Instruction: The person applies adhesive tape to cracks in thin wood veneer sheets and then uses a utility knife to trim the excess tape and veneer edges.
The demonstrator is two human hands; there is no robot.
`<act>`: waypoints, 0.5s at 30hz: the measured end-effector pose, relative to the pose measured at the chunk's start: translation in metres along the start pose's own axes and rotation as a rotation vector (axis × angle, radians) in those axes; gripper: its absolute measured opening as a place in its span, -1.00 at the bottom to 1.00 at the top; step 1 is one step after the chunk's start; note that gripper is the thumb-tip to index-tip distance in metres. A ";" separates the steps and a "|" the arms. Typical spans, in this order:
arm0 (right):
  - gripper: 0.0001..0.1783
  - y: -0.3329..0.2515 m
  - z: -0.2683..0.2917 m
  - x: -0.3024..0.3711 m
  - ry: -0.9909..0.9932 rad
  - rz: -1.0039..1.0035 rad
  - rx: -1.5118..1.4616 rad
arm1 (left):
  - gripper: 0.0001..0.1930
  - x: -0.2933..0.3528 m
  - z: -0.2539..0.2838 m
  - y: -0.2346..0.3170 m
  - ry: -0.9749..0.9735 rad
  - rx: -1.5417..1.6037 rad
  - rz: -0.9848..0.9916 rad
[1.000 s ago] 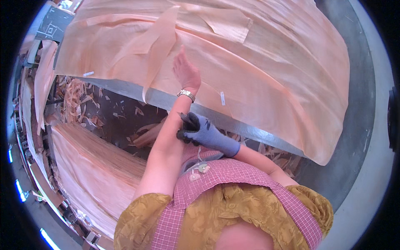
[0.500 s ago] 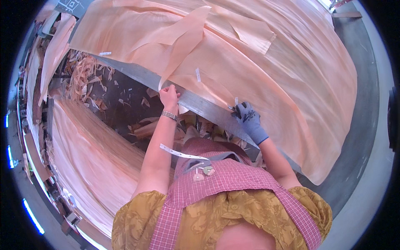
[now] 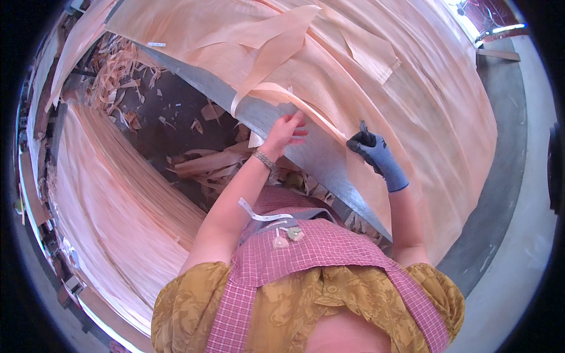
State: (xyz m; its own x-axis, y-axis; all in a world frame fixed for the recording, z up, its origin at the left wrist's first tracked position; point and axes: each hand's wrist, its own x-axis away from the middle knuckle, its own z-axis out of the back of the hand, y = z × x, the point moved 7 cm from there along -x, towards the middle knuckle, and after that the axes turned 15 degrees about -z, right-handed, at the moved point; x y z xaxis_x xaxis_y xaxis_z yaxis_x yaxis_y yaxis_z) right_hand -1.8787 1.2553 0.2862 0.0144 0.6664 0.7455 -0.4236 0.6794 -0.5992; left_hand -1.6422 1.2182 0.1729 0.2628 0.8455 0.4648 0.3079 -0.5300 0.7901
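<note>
A wide sheet of thin, pale-orange wood veneer (image 3: 429,135) lies rumpled over a grey metal table (image 3: 318,156). My bare left hand (image 3: 285,136), with a bracelet at the wrist, is over the table beside the sheet's turned-up near edge. Its fingers are apart, with nothing visible in them. My right hand (image 3: 376,154), in a blue-grey glove with dark fingers, is closed round a small dark tool (image 3: 364,127) that points away from me; its exact kind is unclear. A loose veneer strip (image 3: 271,62) lies on the sheet, its narrow end curling over the table edge.
At left stands a thick stack of veneer sheets (image 3: 118,200). Veneer scraps (image 3: 120,70) litter the dark floor (image 3: 170,117) between stack and table, and more offcuts (image 3: 206,165) lie near my apron. A white perforated tape (image 3: 259,215) hangs at the apron front.
My left hand has left the strip's narrow end and moved right along the table edge. My right hand has moved right with the tool. The sheet's near edge is now folded back, baring more metal.
</note>
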 end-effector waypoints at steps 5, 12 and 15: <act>-0.75 -0.007 -0.004 0.012 -0.040 -0.004 0.020 | -0.58 -0.005 -0.022 -0.011 0.092 0.489 -0.074; -0.76 0.004 -0.002 0.013 -0.004 0.165 0.043 | -0.73 0.009 -0.002 -0.039 0.278 0.349 -0.048; -0.75 0.040 0.010 0.003 0.236 0.281 0.015 | -0.74 0.034 0.018 -0.054 0.309 0.285 -0.028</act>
State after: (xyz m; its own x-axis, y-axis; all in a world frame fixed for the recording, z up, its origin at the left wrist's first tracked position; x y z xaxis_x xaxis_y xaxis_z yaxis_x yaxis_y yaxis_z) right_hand -1.9044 1.2814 0.2668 0.1035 0.8802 0.4631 -0.4543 0.4561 -0.7653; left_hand -1.6335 1.2744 0.1394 -0.0221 0.8165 0.5770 0.5628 -0.4668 0.6822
